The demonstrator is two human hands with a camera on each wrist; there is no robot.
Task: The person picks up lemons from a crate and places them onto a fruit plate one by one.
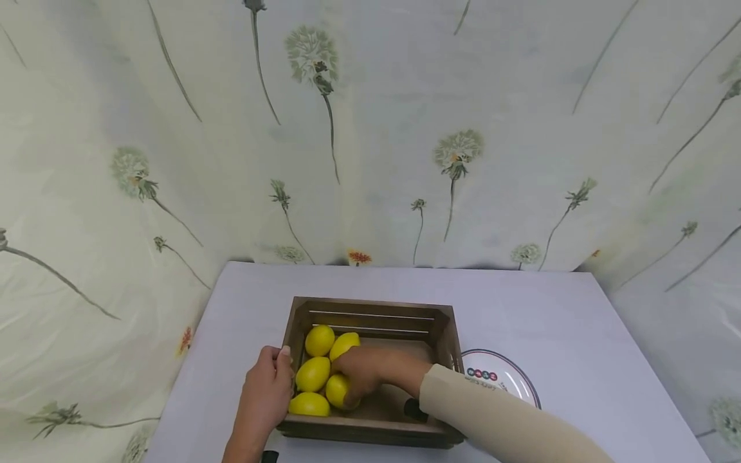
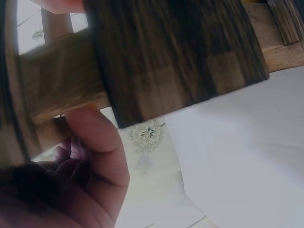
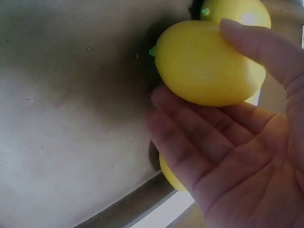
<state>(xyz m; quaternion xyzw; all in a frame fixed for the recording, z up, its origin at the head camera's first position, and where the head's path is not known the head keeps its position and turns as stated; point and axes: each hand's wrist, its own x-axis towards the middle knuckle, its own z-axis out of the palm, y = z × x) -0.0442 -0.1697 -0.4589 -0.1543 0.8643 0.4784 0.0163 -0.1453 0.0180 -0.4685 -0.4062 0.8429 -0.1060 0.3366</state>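
A brown slatted wooden crate (image 1: 370, 421) stands on the table, with several yellow lemons (image 1: 313, 374) gathered in its left part. My left hand (image 1: 263, 389) grips the crate's left wall; in the left wrist view a finger (image 2: 97, 137) curls against a slat. Reaching inside the crate, my right hand (image 1: 370, 368) holds a lemon (image 3: 209, 66) between thumb and fingers. That lemon's green stem tip points away from the palm. Another lemon (image 3: 237, 10) lies beyond it, and one more (image 3: 172, 175) is partly hidden behind the fingers.
A round white plate (image 1: 512, 373) with a dark rim line and printed marks lies right of the crate, partly covered by the right sleeve (image 1: 492, 411). The white table (image 1: 579, 341) meets a dandelion-patterned curtain (image 1: 382, 128) at the back and sides.
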